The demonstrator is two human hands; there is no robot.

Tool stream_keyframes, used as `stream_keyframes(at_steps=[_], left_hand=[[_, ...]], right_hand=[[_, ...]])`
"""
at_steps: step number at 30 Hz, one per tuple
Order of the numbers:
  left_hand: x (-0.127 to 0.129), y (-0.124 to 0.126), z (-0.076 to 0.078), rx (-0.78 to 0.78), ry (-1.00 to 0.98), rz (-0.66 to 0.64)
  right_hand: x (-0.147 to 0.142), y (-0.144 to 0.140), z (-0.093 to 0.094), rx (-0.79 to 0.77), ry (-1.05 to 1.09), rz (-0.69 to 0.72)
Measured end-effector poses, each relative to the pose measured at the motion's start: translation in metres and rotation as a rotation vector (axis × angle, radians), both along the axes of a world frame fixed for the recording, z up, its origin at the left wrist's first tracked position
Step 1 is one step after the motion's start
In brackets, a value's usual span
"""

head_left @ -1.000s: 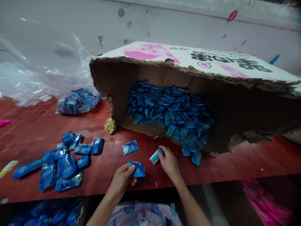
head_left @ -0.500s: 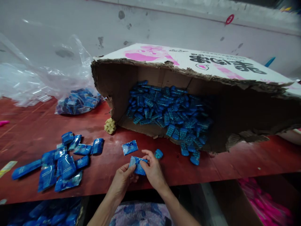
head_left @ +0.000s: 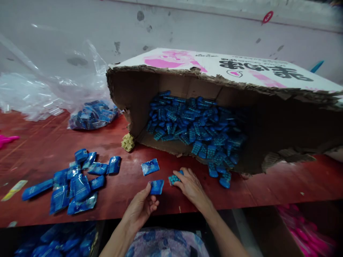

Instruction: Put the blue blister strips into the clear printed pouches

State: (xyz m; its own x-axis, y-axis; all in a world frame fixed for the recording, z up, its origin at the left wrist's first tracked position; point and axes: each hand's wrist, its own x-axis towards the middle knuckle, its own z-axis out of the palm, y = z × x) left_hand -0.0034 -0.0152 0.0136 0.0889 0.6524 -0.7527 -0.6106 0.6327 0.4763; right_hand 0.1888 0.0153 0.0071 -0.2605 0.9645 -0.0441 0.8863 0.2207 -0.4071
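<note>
Dozens of blue pill blisters (head_left: 198,132) remain boxed while my left hand (head_left: 140,208) pinches one blue sachet (head_left: 157,186) and my right hand (head_left: 190,185) grips a blister card (head_left: 173,178), beside the finished sachet pile (head_left: 75,180).

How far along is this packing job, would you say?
Early on, by the look of it. Done: a small pile of filled blue packets lies on the red table, and a clear bag holds more. In hand: the left hand pinches a blue pouch; the right hand covers a blue piece. Left: the torn cardboard box holds a large heap of blue pieces.
</note>
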Motion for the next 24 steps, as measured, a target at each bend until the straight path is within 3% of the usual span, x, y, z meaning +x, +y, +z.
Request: stream_keyframes(at_steps=[4, 8, 13, 16, 24], left_hand=[[0.001, 0.002, 0.003, -0.027, 0.006, 0.039], [0.002, 0.002, 0.000, -0.028, 0.021, 0.040], [0.003, 0.001, -0.008, 0.066, 0.060, 0.018], [0.002, 0.000, -0.011, 0.134, 0.056, 0.008], [-0.003, -0.003, -0.007, 0.193, 0.130, -0.021]], right_hand=[[-0.009, -0.003, -0.005, 0.007, 0.306, -0.090], [-0.009, -0.006, -0.006, -0.169, 0.780, -0.328], [-0.017, -0.019, 0.009, -0.384, 1.084, -0.360], [-0.024, -0.025, 0.016, -0.382, 1.103, -0.346], [-0.025, -0.029, 0.027, -0.163, 0.858, -0.265]])
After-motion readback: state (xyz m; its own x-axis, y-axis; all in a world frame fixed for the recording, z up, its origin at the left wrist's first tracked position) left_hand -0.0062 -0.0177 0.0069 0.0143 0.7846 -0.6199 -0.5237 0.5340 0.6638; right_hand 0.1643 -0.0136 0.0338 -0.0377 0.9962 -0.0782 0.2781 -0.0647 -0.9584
